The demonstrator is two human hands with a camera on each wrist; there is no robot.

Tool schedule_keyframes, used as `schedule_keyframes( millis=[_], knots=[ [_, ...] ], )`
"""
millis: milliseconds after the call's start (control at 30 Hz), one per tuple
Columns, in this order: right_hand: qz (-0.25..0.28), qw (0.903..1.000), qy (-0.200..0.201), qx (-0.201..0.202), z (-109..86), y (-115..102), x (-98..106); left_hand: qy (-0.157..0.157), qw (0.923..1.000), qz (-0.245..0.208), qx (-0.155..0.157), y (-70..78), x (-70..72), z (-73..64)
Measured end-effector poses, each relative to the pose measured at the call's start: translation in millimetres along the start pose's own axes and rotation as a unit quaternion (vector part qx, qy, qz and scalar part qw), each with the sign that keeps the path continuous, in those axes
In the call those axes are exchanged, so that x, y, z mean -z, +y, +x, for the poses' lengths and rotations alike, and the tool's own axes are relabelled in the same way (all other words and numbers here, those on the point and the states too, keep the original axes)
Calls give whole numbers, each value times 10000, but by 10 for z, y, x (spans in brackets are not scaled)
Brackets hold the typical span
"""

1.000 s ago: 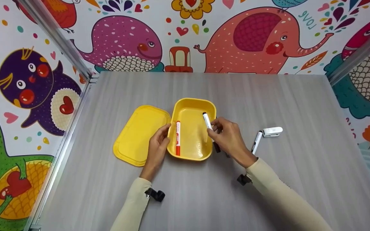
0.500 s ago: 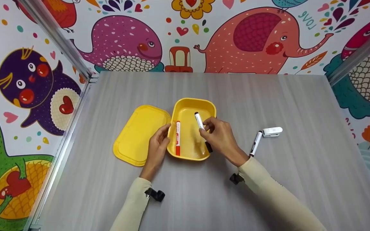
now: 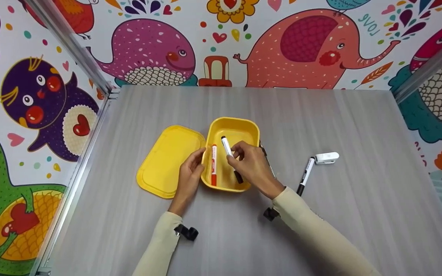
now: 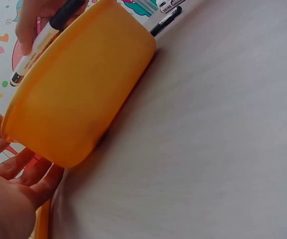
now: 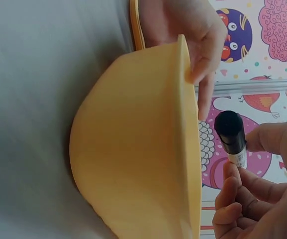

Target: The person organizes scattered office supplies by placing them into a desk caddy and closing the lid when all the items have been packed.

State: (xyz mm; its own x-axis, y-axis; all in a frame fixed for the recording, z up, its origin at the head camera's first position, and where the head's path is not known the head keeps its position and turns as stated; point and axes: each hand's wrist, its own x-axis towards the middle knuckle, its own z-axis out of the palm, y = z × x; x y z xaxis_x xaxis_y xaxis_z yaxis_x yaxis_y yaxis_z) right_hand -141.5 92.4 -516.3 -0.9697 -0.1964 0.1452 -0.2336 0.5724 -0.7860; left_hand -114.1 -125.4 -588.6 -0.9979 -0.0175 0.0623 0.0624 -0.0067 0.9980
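Note:
In the head view, a yellow plastic box (image 3: 240,132) stands uncovered on the table with a red-capped marker (image 3: 214,163) lying along its left side. My left hand (image 3: 189,178) grips the box's left wall, its thumb at the rim and fingers against the outside. Over the box, my right hand (image 3: 253,163) pinches a white marker with a black cap (image 3: 226,146) between thumb and fingers. The right wrist view shows that marker's black end (image 5: 229,124) pointing toward the camera, above the box rim. Left of the box lies its flat yellow lid (image 3: 167,161).
Another black-capped marker (image 3: 306,174) lies to the right on the table (image 3: 359,214), beside a small white stapler-like thing (image 3: 327,158). A dark pen (image 3: 266,155) lies close against the box's right side, partly hidden by my right hand. Printed walls surround the table.
My right hand has moved left with the marker, from over the box's right rim to over its middle. The dark pen beside the box has come into sight. My left hand stays put.

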Motion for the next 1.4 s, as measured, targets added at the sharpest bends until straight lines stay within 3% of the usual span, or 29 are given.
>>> schedule_keyframes(
  millis=[367, 900, 1400],
  knots=[
    [67, 9999, -139, -57, 23, 4, -221, 20, 10000, 21, -44, -22, 3, 19],
    [-247, 9989, -276, -275, 21, 0, -448, -14, 9996, -59, -293, -30, 10, 39],
    [-472, 9974, -317, -437, 55, 78, -573, 12, 9999, -34, -118, -29, 18, 14]
  ],
)
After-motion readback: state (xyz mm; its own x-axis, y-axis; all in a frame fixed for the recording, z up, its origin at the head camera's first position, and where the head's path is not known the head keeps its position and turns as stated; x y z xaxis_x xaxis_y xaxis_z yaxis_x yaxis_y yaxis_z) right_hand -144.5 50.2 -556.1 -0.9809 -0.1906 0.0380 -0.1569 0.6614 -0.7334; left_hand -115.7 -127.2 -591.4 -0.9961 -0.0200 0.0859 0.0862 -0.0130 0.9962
